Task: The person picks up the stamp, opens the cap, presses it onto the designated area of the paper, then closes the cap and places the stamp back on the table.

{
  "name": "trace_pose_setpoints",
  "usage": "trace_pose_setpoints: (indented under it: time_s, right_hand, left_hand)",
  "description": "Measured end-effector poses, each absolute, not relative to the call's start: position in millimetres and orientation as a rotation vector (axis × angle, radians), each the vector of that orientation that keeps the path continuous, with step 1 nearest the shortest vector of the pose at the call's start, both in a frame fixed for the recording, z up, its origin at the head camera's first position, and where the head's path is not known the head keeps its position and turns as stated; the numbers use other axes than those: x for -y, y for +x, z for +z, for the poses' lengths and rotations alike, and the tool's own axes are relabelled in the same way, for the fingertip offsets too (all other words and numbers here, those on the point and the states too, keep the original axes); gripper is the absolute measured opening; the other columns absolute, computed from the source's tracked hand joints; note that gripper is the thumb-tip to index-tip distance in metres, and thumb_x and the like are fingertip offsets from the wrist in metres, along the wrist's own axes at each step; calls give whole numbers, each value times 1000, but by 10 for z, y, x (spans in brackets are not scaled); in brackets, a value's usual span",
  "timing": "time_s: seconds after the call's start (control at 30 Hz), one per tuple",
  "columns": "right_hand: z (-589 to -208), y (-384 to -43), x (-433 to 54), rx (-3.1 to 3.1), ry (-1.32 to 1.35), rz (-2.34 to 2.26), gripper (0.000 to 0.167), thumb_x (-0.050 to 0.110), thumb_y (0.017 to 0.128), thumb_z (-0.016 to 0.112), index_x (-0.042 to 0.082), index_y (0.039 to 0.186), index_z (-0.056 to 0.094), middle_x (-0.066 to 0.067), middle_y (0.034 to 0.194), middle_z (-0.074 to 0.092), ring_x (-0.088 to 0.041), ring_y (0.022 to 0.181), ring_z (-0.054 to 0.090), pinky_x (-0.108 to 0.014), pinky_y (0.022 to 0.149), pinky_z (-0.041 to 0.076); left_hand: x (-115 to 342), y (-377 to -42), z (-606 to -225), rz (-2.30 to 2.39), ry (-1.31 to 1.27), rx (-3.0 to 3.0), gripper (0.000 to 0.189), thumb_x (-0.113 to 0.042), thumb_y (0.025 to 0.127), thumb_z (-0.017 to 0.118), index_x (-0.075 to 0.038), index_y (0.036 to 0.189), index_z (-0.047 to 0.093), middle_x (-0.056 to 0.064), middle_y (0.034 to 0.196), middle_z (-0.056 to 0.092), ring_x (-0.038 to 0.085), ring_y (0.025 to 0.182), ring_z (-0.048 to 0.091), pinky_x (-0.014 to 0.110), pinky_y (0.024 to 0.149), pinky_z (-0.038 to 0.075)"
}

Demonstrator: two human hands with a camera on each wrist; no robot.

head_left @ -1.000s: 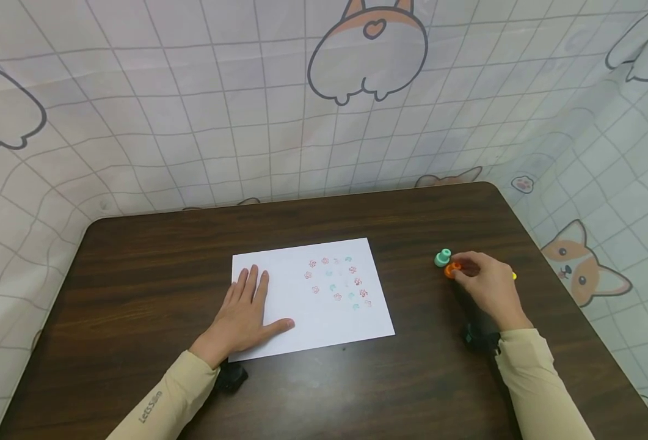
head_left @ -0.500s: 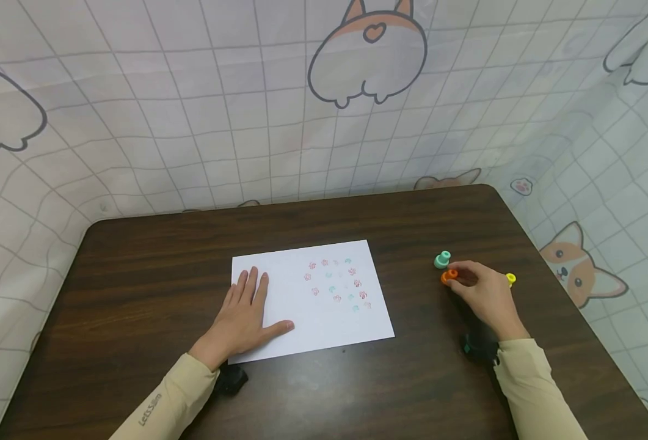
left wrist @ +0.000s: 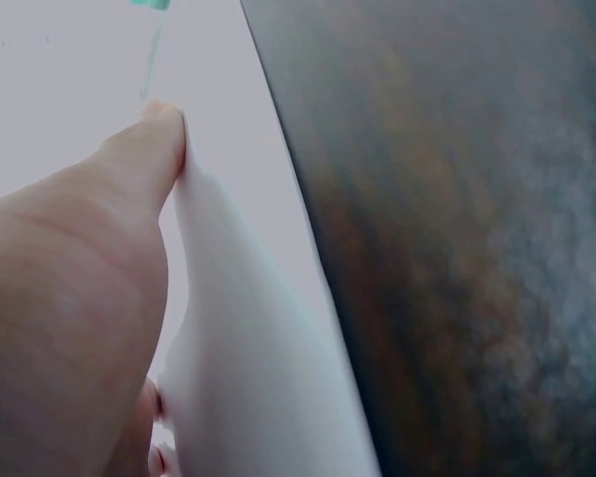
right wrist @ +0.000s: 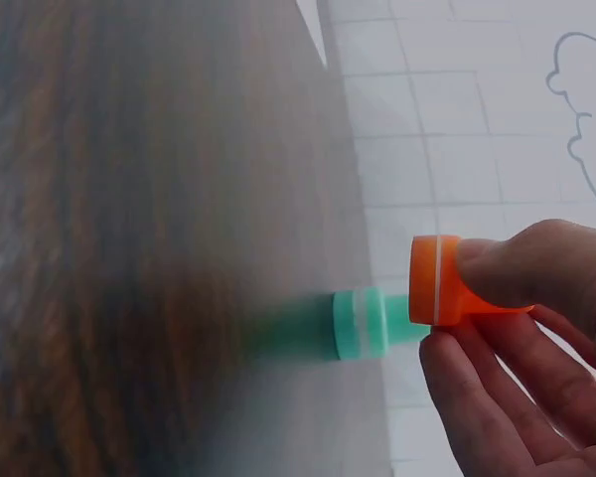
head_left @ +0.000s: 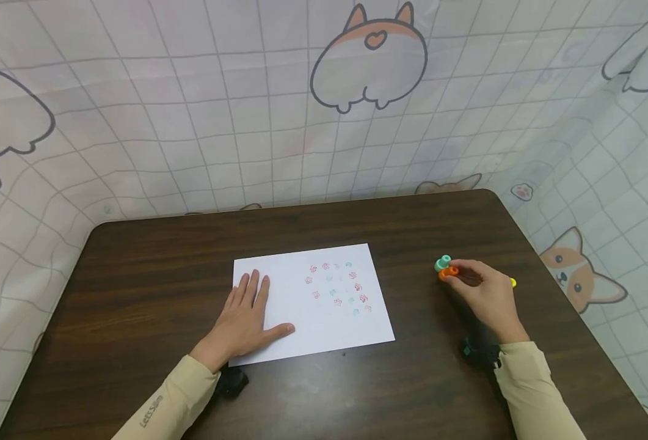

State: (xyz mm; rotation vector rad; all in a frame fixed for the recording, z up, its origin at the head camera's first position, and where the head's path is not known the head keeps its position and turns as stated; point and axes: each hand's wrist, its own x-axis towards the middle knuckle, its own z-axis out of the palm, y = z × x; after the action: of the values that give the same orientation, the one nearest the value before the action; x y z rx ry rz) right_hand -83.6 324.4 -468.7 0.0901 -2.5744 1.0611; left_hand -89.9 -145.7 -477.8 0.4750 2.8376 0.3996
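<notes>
Dark wood-grain table (head_left: 324, 397): white paper (head_left: 314, 315), green stamp (head_left: 441, 264), yellow piece (head_left: 513, 282).

Dark, softly shiny wood-grain table (head_left: 137, 299), rippled white grid-lined backdrop (head_left: 203, 122) behind it, printed cartoon corgis (head_left: 579, 274)

Bright orange stamp (right wrist: 447, 286) (white-banded)

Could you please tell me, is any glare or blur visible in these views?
Head: pale glare on the near part of the table; left wrist: paper washed out, table blurred; right wrist: table blurred, orange stamp fairly sharp.
</notes>
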Motion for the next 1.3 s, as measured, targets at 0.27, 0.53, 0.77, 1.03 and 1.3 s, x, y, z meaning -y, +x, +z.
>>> trace_pose_setpoints:
  time_s: [0.27, 0.53, 0.77, 1.03, 1.3]
  right_hand:
    - [-4590, -888, -3151, 2531, 93, 1191, 31, 7, 89, 81, 3, 118, 74, -21, 115, 76, 27, 93, 59, 1, 81, 49]
    - [-4483, -974, -3008, 2480, 135, 1268, 30, 9, 89, 81, 5, 118, 76, -20, 116, 75, 23, 95, 63, -2, 82, 52]
    - [-4388, -1034, -2874, 2416, 150, 1369, 30, 11, 90, 81, 6, 119, 75, 6, 112, 74, 17, 98, 66, -4, 85, 53]
    - [-4256, -1096, -2692, 2382, 179, 1455, 30, 10, 90, 80, 5, 119, 75, 6, 114, 74, 8, 97, 67, -7, 87, 55]
    - [-4165, -1133, -2521, 2303, 235, 1575, 30, 6, 90, 80, 4, 119, 75, 0, 116, 73, 5, 100, 69, -10, 89, 56]
  left_hand:
    - [1472, -898, -4789, 402, 473, -2841, 117, -76, 88, 60, 1, 164, 17, 25, 174, 7, 47, 162, 5, 65, 130, 13]
    - [1473, -888, -4770, 401, 463, -2836, 117, -76, 88, 60, 1, 164, 16, 25, 174, 7, 46, 162, 5, 65, 131, 13]
    - [1469, -892, -4753, 407, 461, -2837, 116, -76, 88, 60, 1, 164, 17, 25, 174, 7, 46, 162, 5, 64, 131, 13]
    - [1466, -894, -4782, 406, 462, -2827, 117, -76, 87, 59, 0, 165, 16, 24, 174, 5, 45, 163, 3, 64, 131, 12]
    - [1458, -918, -4804, 377, 450, -2826, 117, -78, 87, 58, -2, 165, 14, 22, 175, 5, 44, 163, 3, 63, 132, 11]
